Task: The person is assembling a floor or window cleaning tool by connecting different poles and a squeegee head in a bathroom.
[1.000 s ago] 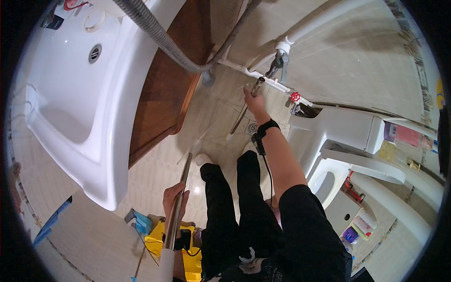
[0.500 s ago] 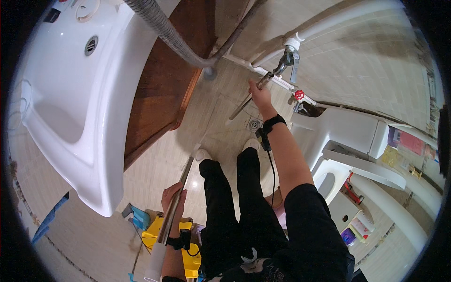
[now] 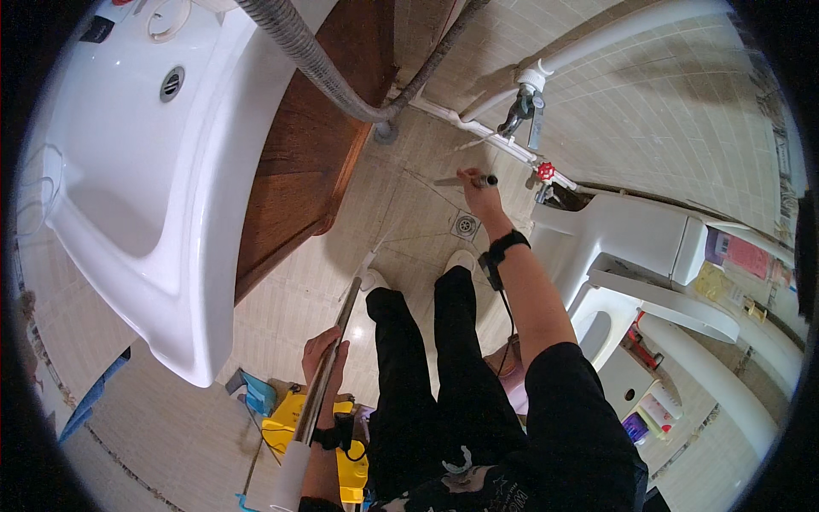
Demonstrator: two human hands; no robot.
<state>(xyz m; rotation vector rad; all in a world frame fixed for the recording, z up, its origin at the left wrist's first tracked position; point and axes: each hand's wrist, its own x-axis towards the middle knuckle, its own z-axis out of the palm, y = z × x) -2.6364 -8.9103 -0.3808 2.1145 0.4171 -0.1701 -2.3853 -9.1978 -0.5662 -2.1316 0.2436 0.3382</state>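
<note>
My left hand [image 3: 326, 354] is wrapped round a long metal pole [image 3: 349, 303] that slants across the lower left, with a pale grip at its near end and a whitish tip by my left shoe. My right hand [image 3: 481, 198] is closed round a short metal tube [image 3: 489, 181]; its dark open end points right, and the other end shows beyond my fingers. Farther off, the tube is apart from a metal tap [image 3: 518, 113] on the wall pipe. A thin pale streak shows below the tap's mouth; I cannot tell whether it is water.
A white washbasin [image 3: 192, 341] over a brown wooden cabinet [image 3: 294, 188] fills the left, with a grey corrugated hose [image 3: 320, 72] above. At right is a white toilet [image 3: 589, 243]. A floor drain [image 3: 465, 225] lies near my right shoe. Yellow plastic equipment [image 3: 290, 418] stands lower left.
My right hand has brought the tube away from the tap and turned it, so its open end now points right. The pole in my left hand has shifted slightly up and right.
</note>
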